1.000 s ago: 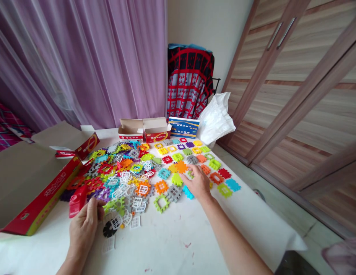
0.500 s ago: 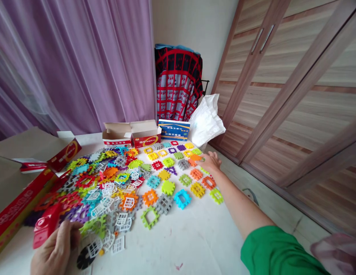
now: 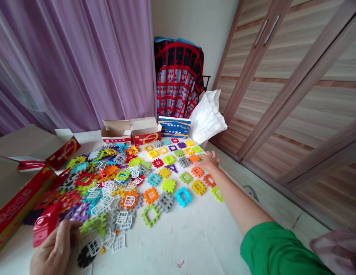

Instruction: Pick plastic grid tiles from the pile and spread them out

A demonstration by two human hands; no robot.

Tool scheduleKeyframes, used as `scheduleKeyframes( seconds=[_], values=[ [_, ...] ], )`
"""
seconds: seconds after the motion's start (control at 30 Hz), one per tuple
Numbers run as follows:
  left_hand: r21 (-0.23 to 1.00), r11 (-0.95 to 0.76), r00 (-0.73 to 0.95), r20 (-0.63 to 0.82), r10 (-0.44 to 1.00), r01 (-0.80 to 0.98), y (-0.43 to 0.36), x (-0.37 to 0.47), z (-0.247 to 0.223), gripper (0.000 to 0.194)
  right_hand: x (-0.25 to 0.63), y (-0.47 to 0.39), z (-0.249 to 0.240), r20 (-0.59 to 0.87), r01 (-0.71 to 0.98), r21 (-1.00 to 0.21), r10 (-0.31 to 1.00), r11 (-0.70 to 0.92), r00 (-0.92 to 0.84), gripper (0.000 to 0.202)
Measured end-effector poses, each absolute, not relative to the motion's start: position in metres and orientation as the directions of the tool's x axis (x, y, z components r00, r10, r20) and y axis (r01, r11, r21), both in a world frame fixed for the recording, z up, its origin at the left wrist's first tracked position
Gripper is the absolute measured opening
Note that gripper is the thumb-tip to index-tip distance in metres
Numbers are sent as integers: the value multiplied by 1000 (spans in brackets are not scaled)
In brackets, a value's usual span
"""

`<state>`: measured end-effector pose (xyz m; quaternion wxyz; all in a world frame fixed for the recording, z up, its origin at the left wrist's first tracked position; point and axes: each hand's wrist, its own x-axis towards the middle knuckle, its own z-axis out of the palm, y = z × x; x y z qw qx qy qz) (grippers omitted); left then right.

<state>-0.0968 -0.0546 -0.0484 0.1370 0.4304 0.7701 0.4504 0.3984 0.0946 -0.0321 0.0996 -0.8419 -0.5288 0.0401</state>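
My right hand [image 3: 210, 160] reaches across the white table, fingers apart, beside an orange notched block [image 3: 194, 158]. The block lies flat in loose rows of colourful plastic blocks, such as a purple triangle [image 3: 171, 168] and a blue frame [image 3: 183, 196]. At lower left, my left hand [image 3: 53, 248] rests with curled fingers by a red toy piece [image 3: 47, 223]. What its fingers hold, if anything, is hidden. Close by are a green block [image 3: 96, 225], white lattice windows [image 3: 119, 243] and a black disc [image 3: 86, 256].
A mixed heap of blocks [image 3: 86, 179] covers the table's left part. Open red boxes [image 3: 145, 136] and a blue box [image 3: 174, 131] line the back, beside a white plastic bag [image 3: 206, 118]. A large open carton [image 3: 25, 202] stands left. Wooden wardrobe doors [image 3: 281, 107] are to the right.
The orange block, earlier tilted under my right fingers, now lies flat with the fingers just right of it. A green block behind it has come into sight. My left hand stays put.
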Motion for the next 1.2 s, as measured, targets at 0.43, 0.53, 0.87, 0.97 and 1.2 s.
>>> scheduleKeyframes(
  seconds=[0.43, 0.53, 0.87, 0.97, 1.2],
  values=[
    [850, 211, -526, 88, 846, 483, -58, -90, -40, 61, 369, 8, -34, 302, 744, -660, 868, -109, 395, 49],
    [864, 162, -509, 121, 852, 477, -59, -90, -41, 56, 351, -26, -53, 299, 662, -743, 836, -98, 460, 55],
    [925, 103, -526, 113, 843, 365, -60, -88, -40, 47, 337, -83, -76, 305, 635, -754, 765, -171, 567, 61],
    [930, 91, -526, 119, 842, 356, -62, -86, -37, 47, 338, -88, -81, 289, 651, -734, 779, -193, 557, 59],
    [877, 137, -543, 157, 825, 461, -63, -87, -35, 42, 332, -87, -82, 285, 746, -627, 824, -225, 489, 48]
  ],
)
